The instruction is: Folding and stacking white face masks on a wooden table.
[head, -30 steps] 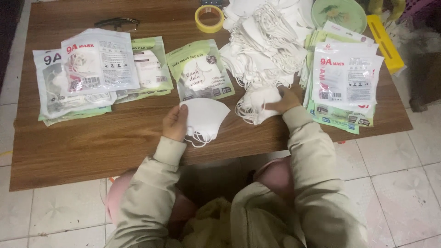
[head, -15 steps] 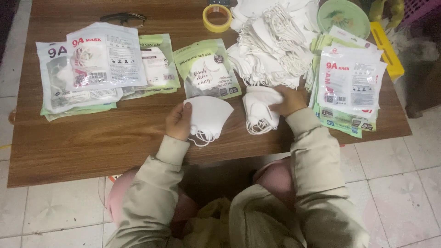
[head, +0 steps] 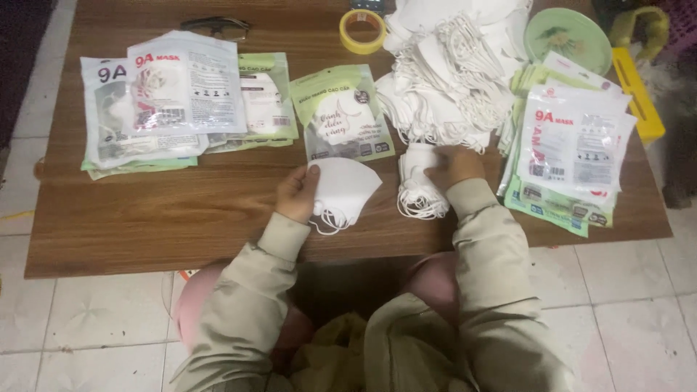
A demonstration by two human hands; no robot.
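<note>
White folded face mask [head: 347, 187] sits clamped in the left hand [head: 298, 192]; the right hand [head: 454, 165] grips a small mask stack [head: 421, 181] on the brown wooden table [head: 145, 218].

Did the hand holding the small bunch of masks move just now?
Yes. The right hand with its small bunch of masks has slid away from the big mask pile, toward the table's near edge and the person.
</note>
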